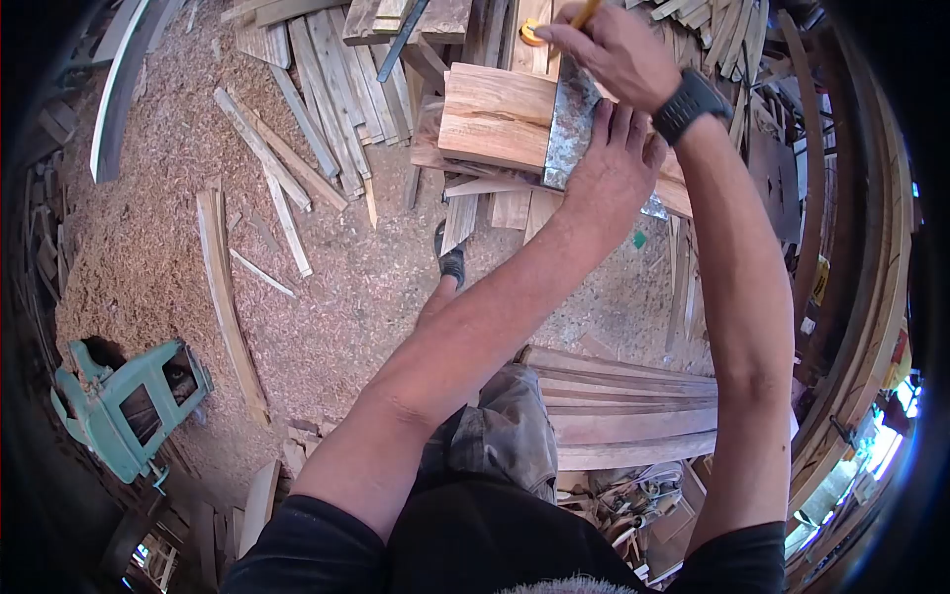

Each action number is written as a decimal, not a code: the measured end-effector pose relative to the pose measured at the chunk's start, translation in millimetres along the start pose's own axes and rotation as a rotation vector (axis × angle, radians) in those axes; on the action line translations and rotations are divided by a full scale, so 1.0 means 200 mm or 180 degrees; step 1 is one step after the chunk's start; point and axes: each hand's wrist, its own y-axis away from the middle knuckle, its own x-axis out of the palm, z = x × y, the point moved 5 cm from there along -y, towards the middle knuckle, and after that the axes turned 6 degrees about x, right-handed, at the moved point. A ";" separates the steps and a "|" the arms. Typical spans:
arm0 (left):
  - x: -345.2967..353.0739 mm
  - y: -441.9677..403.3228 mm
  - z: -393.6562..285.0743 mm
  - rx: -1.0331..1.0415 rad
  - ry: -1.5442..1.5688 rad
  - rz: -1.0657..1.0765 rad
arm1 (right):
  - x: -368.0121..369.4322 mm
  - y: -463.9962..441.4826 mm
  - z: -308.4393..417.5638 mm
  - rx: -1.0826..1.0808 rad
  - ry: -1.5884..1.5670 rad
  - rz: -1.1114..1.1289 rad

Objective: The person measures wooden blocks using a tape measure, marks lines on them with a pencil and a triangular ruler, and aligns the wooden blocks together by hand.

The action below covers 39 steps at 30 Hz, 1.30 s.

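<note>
A wooden board [495, 114] with reddish grain lies near the top of the view. Across it rests a flat, blotchy grey metal piece [566, 148] with a straight edge. My left hand [616, 163] lies over this metal, fingers stretched forward and pressed down on it. Just beyond, my right hand [628, 54], with a dark watch on the wrist, grips a yellow pencil [586, 12]; its tip is hidden. Close to the right thumb is a small round yellow object [532, 33], whose kind I cannot make out.
Loose wood strips [332, 94] lie over the sawdust-covered floor [148, 238] at left. A green machine frame [139, 406] stands lower left. Long planks [633, 426] are stacked beside my legs, and a tangle of cord [648, 490] lies below them. More timber lines the right edge.
</note>
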 end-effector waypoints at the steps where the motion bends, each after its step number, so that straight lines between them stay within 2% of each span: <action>1: 0.02 0.00 0.00 -0.0016 0.0010 0.0006 | 0.03 0.04 0.01 -0.0029 -0.0319 0.0209; 2: 0.06 0.00 -0.01 -0.0030 0.0354 0.0226 | 0.11 0.08 -0.02 -0.0120 -0.0763 0.0075; 3: 0.09 0.01 -0.01 -0.0041 0.0699 0.0446 | 0.13 0.15 0.04 0.0045 -0.0924 0.0385; 4: 0.11 0.02 0.02 -0.0459 0.1629 0.0223 | 0.15 0.20 0.07 0.0075 -0.0958 0.0607; 5: 0.15 0.03 0.00 -0.0470 0.1630 0.0231 | 0.18 0.24 0.09 0.0103 -0.0993 0.0826; 7: 0.19 0.03 0.02 -0.0946 0.1818 -0.0732 | 0.25 0.27 0.06 0.0076 -0.0466 0.0829; 8: 0.19 0.03 0.02 -0.1063 0.2142 -0.0463 | 0.25 0.28 0.08 -0.0015 -0.0406 0.0792; 9: 0.20 0.04 0.01 -0.1076 0.2129 -0.0465 | 0.24 0.27 0.09 -0.0031 -0.0412 0.0796; 11: 0.15 0.04 0.01 -0.1005 0.1834 -0.0885 | 0.23 0.27 0.11 -0.0004 -0.0236 0.0992; 15: 0.13 0.05 0.01 -0.0881 0.1660 -0.0819 | 0.20 0.22 0.12 -0.0003 -0.0123 0.0989; 17: 0.17 0.04 -0.04 -0.0217 0.1108 0.0186 | 0.16 0.15 0.08 0.0500 -0.0089 0.0958; 18: 0.12 0.01 -0.03 0.0021 0.0869 0.1080 | 0.08 0.11 0.12 0.0377 0.0350 0.0784; 19: 0.06 0.01 -0.01 0.0021 0.0880 0.1084 | 0.07 0.09 0.12 0.0384 0.0350 0.0794; 21: -0.05 0.02 0.00 0.0117 0.0216 0.0311 | 0.02 -0.02 0.09 0.0054 0.1330 0.0016; 22: -0.05 0.02 0.00 0.0121 0.0136 0.0032 | 0.04 -0.05 0.03 -0.0149 0.1203 -0.0469; 23: -0.05 0.02 0.00 0.0120 0.0153 0.0031 | 0.05 -0.06 -0.03 -0.0141 0.1211 -0.0456; 25: -0.05 0.01 0.01 0.0000 0.0354 0.0130 | 0.01 -0.05 -0.14 0.0138 0.0545 -0.0472; 26: -0.05 0.01 0.01 -0.0016 0.0379 0.0115 | -0.01 0.00 -0.19 0.0405 -0.0196 -0.0422; 27: -0.04 0.00 0.01 -0.0092 0.0402 0.0120 | -0.01 0.06 -0.29 0.0091 -0.0447 -0.0543; 29: -0.03 0.00 0.00 -0.0183 0.0456 0.0119 | -0.02 0.22 -0.41 0.0341 -0.0497 -0.0650; 31: -0.05 0.01 -0.02 0.0056 0.0570 -0.0104 | -0.02 0.44 -0.45 0.1331 -0.1624 -0.0880; 33: -0.13 0.02 -0.04 0.0130 0.0621 -0.0011 | -0.03 0.63 -0.43 0.1546 -0.2275 -0.1147; 35: -0.23 0.04 -0.08 0.0456 0.1101 -0.0360 | -0.07 0.79 -0.32 0.1779 -0.2301 -0.1247; 37: -0.29 0.03 -0.10 0.0631 0.1097 -0.0383 | -0.11 0.94 -0.27 0.2107 -0.2037 -0.1066; 38: -0.31 0.04 -0.12 0.0783 0.1550 -0.0500 | -0.13 1.00 -0.22 0.2135 -0.2037 -0.1069; 39: -0.33 0.06 -0.14 0.0931 0.2019 -0.0607 | -0.11 1.07 -0.18 0.2601 -0.2458 -0.0854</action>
